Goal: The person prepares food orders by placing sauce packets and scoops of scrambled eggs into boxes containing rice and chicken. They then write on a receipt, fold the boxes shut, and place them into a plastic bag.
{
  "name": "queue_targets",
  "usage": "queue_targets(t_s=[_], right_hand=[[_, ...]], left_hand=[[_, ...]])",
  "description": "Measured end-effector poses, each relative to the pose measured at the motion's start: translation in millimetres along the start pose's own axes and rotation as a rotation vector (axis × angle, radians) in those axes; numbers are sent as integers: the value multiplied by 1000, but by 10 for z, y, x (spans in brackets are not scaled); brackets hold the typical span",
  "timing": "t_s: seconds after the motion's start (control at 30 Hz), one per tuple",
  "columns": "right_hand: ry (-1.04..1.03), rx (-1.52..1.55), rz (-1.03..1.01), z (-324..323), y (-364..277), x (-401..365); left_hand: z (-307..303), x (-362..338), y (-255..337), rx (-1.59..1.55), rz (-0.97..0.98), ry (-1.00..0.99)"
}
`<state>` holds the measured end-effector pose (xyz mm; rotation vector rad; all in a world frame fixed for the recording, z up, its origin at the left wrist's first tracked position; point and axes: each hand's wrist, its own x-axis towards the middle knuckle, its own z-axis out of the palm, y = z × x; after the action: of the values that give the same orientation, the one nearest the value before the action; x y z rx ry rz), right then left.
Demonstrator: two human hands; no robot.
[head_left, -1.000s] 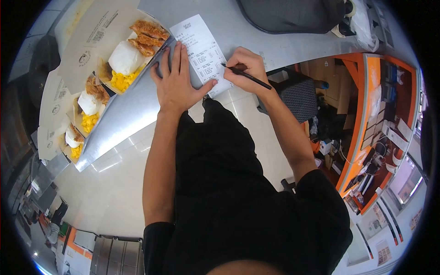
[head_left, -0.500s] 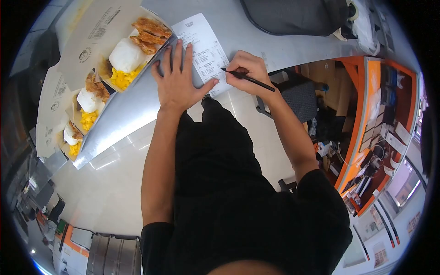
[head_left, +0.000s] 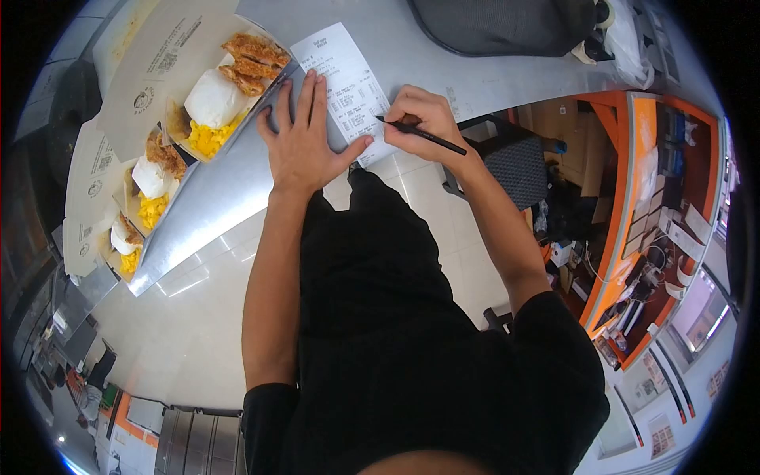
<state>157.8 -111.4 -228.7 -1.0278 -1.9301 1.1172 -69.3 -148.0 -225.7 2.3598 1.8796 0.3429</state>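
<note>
A white printed receipt lies on the steel counter. My left hand presses flat on the counter with fingers spread, its thumb pinning the receipt's lower edge. My right hand grips a black pen, whose tip touches the receipt's right side.
Three open cardboard meal boxes with rice, egg and fried cutlet line the counter's left side. A dark bag lies at the top. An orange counter with cables and devices stands lower right, with a black chair beneath the counter edge.
The pen tip has shifted slightly up and left along the receipt. My left hand stays flat on the paper; the view has only wobbled a little.
</note>
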Motion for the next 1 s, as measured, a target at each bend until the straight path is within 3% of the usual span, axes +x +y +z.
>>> queue_targets(t_s=[0.27,0.33,0.4,0.67,0.77,1.0], right_hand=[[239,199,89,59,82,-44],[231,251,92,53,27,-67],[221,304,96,40,-4,-72],[-3,114,103,-31,-26,-36],[106,91,87,1,13,-46],[123,55,71,-11,-51,-27]], left_hand=[[4,-8,-9,-43,-23,21],[7,-8,-16,-77,-20,40],[-20,-16,-9,69,70,-69],[-13,10,93,-15,23,-11],[47,52,98,6,-11,4],[39,43,99,25,-15,-37]])
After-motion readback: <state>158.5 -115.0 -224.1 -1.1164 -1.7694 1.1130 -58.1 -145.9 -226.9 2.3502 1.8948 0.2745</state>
